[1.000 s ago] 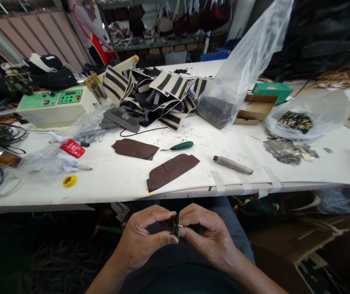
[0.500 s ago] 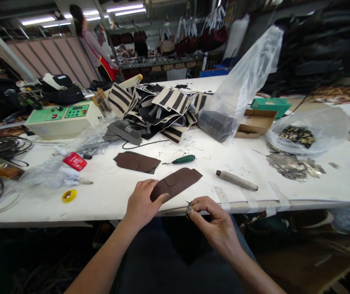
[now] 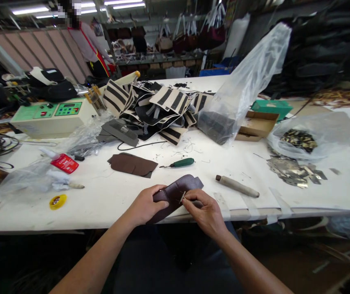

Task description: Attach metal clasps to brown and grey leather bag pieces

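Note:
My left hand grips the left part of a dark brown leather piece, thumb on top and fingers at the far edge. The piece is tilted up off the table at the front edge. Between thumb and fingertips, my right hand pinches a small metal clasp part, held against the leather's face. Its exact kind is too small to tell. Beyond lies a second brown leather piece, flat on the table. A green-handled awl rests to the right of that.
A grey rod-like tool lies at right, near loose metal plates and a plastic bag of metal parts. Striped pieces are heaped behind. A red glue bottle and yellow tape roll are at left. A person stands beyond.
My left hand has closed on the leather piece and lifted it into a tilt. My right hand has moved up and left, bringing the metal part onto the leather. The view has shifted slightly.

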`<state>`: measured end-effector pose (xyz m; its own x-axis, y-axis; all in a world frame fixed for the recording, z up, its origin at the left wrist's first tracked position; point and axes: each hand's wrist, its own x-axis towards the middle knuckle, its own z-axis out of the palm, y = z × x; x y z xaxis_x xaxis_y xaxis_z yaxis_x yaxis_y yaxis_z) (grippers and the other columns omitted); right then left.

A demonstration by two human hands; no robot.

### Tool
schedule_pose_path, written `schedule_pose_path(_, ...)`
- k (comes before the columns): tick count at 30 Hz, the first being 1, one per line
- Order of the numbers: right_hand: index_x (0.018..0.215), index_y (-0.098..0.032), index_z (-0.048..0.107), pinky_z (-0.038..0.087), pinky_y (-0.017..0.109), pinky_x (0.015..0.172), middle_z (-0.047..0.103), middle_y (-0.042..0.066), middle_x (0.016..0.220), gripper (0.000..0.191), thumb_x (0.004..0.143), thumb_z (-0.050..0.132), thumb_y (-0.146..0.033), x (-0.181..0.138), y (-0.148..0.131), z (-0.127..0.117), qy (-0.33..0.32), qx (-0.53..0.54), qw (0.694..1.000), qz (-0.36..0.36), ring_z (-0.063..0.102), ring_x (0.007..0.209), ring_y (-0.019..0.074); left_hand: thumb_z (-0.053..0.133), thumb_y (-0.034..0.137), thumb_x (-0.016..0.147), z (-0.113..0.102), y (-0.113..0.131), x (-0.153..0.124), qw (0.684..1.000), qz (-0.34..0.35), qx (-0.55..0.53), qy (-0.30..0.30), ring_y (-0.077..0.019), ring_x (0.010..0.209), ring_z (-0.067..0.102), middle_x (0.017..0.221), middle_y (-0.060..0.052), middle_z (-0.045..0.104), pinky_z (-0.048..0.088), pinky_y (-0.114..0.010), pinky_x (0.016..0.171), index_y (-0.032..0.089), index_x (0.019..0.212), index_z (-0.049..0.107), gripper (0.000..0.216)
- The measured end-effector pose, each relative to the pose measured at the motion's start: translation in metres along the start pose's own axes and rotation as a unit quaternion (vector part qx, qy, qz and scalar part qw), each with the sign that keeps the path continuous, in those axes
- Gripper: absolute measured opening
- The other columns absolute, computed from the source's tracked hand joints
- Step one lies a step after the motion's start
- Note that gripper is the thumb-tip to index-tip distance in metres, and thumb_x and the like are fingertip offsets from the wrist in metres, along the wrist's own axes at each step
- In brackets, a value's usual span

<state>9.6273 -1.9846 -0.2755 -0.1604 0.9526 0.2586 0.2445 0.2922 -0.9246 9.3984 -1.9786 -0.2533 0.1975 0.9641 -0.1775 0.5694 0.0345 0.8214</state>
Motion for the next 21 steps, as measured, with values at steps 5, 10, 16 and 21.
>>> schedule_pose_path(5, 0.082, -0.023, 0.072, 0.054, 0.032, 0.079, 0.073, 0.002, 0.087, 0.008, 0.091, 0.072, -0.021, -0.013, -0.014, 0.001, 0.018, 0.027, 0.999, -0.025, 0.069, 0.083, 0.0181, 0.069, 0.021, 0.083, 0.000, 0.010, -0.022, 0.983, -0.016, -0.169, -0.069, -0.0287, 0.106, 0.072, 0.119, -0.005, 0.078, 0.055, -0.039, 0.095, 0.020, 0.132, 0.070, 0.049)
schedule_pose_path(10, 0.082, -0.023, 0.072, 0.054, 0.032, 0.078, 0.073, 0.002, 0.086, 0.010, 0.090, 0.072, -0.017, -0.026, -0.027, 0.001, 0.026, 0.024, 0.998, -0.042, 0.069, 0.082, 0.0180, 0.064, 0.018, 0.088, -0.001, 0.029, -0.043, 0.979, -0.005, -0.176, -0.099, -0.0256, 0.111, 0.072, 0.125, -0.002, 0.077, 0.051, -0.038, 0.103, 0.025, 0.142, 0.064, 0.054)
schedule_pose_path(16, 0.081, -0.023, 0.072, 0.054, 0.032, 0.076, 0.073, 0.002, 0.084, 0.010, 0.090, 0.072, -0.018, -0.039, -0.037, -0.003, 0.028, 0.016, 0.998, -0.047, 0.069, 0.080, 0.0185, 0.061, 0.013, 0.089, -0.002, 0.050, -0.061, 0.991, 0.058, -0.083, -0.084, -0.0232, 0.128, 0.065, 0.144, 0.002, 0.067, 0.043, -0.036, 0.117, 0.033, 0.147, 0.059, 0.061)
schedule_pose_path(21, 0.079, -0.022, 0.071, 0.053, 0.030, 0.075, 0.072, 0.002, 0.081, 0.012, 0.090, 0.071, -0.016, -0.049, -0.047, -0.008, 0.024, 0.013, 0.998, -0.064, 0.069, 0.077, 0.0169, 0.057, 0.010, 0.089, 0.001, 0.063, -0.073, 0.993, 0.083, -0.012, -0.079, -0.0205, 0.131, 0.064, 0.146, 0.003, 0.066, 0.042, -0.033, 0.118, 0.033, 0.148, 0.058, 0.063)
